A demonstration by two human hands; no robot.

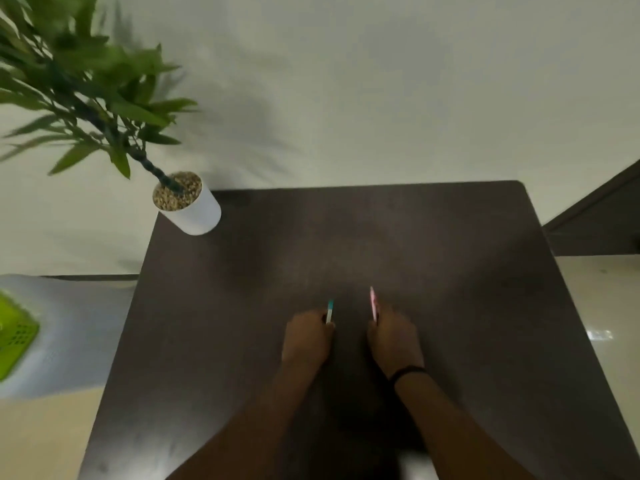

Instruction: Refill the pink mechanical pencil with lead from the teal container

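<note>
One pink mechanical pencil (pixel 373 304) gripped in right hand (pixel 393 336); one teal container (pixel 329 311) gripped in left hand (pixel 306 337); both above desk (pixel 242 306).

The slim pink pencil (pixel 373 304) and the white, teal-capped lead container (pixel 329 312) point away from the person, near each other but apart.

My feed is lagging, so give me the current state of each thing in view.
Slim teal-capped lead container: held in left hand, lifted, capped or not unclear.
Slim pink mechanical pencil: held in right hand, pointing away.
Dark brown table: bare around the hands.
White potted plant: upright at far-left corner.
</note>
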